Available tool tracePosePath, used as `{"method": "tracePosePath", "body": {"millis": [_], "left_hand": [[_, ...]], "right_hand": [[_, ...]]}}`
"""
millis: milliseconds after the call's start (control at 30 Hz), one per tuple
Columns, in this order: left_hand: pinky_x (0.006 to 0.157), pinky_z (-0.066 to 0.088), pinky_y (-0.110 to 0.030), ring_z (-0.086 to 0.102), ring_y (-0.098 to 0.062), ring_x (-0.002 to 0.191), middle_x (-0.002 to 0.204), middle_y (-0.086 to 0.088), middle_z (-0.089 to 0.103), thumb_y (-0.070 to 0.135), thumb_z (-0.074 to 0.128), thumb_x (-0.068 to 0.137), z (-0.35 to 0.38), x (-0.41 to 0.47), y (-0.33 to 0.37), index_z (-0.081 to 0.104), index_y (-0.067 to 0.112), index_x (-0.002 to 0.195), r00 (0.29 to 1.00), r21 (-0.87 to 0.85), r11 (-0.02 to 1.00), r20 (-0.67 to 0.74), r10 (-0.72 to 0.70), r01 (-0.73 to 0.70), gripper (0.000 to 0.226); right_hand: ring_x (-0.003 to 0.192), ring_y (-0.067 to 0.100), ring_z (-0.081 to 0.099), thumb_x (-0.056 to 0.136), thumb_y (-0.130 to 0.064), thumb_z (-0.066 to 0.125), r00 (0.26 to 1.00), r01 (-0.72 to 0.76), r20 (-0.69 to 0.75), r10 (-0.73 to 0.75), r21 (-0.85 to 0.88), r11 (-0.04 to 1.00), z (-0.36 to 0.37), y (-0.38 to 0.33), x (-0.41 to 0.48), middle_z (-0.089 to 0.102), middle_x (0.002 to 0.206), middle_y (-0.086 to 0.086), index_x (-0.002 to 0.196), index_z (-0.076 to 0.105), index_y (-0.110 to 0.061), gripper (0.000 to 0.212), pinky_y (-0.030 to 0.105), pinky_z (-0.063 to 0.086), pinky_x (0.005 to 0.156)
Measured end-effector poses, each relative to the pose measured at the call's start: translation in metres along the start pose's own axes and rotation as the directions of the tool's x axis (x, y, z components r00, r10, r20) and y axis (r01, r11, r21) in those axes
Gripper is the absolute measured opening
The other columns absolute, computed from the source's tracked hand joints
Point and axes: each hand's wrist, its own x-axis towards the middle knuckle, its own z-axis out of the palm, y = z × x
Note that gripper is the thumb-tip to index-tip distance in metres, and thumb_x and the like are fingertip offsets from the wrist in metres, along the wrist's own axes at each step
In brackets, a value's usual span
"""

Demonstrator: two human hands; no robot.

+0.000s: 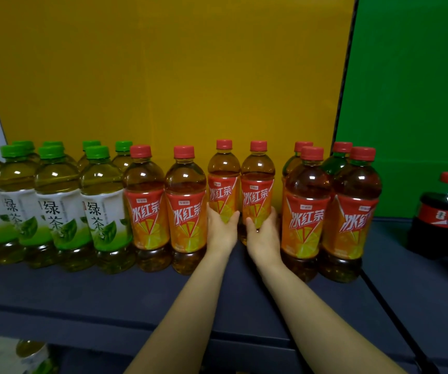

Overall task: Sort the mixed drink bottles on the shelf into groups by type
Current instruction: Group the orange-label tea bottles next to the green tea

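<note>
far to the left of my hands: green tea bottles, green caps, white-and-green labels, packed touching in two rows on the shelf. that group looks finished, as far as i can judge.

just left of my left hand: two iced red tea bottles, red caps, orange labels, in the front row, butting straight against the green tea.

left hand: wrapped around the lower label of one back-row red tea bottle, fingers closed on it. bottle upright; i cannot tell whether its base is on the shelf.

right hand: same grip on the neighbouring red tea bottle, upright, just beside the first.

right of my right hand: two more red teas in front. behind them, red-capped bottles that look greenish, type unclear. possibly strays.

well apart to the right: a cola bottle, dark, red cap, standing before a green panel.

judgement: sorting mostly done. left: settle the two held bottles into the red tea block, close the gaps, check the back-right bottles.
</note>
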Motion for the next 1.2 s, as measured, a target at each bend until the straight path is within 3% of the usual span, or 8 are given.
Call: {"method": "tracePosePath", "body": {"millis": [433,1033,1200], "left_hand": [[0.113,0.025,-0.035,0.029,-0.027,0.137,0.148,-0.015,0.028,0.02,0.057,0.09,0.001,-0.014,-0.009,0.011,0.003,0.143,0.995,0.091,0.991,-0.023,0.099,-0.096,0.072],[0.112,0.028,-0.046,0.027,-0.03,0.138,0.148,-0.016,0.025,0.024,0.055,0.091,0.004,-0.009,-0.013,0.005,0.007,0.145,0.997,0.072,0.995,0.037,0.068,-0.07,0.075],[0.118,0.015,-0.043,0.01,-0.025,0.144,0.156,-0.011,0.007,0.021,0.054,0.092,-0.003,-0.021,-0.008,-0.008,0.008,0.147,0.99,0.059,0.997,0.137,0.037,-0.046,0.084]], "right_hand": [[0.14,0.03,0.025,0.093,-0.02,0.049,0.996,0.046,-0.074,-0.049,-0.037,0.998,0.003,0.003,-0.003,0.029,0.149,0.015,0.146,0.014,-0.007,0.065,0.047,0.023,0.114],[0.139,0.032,0.027,0.092,-0.014,0.049,0.991,0.046,-0.126,-0.054,-0.07,0.997,0.003,0.001,-0.009,0.03,0.149,0.017,0.146,0.014,-0.007,0.064,0.048,0.025,0.113],[0.139,0.031,0.026,0.09,-0.01,0.051,0.995,0.056,-0.081,-0.061,-0.059,0.997,-0.002,-0.003,-0.011,0.03,0.149,0.016,0.146,0.012,-0.009,0.068,0.048,0.025,0.113]]}}
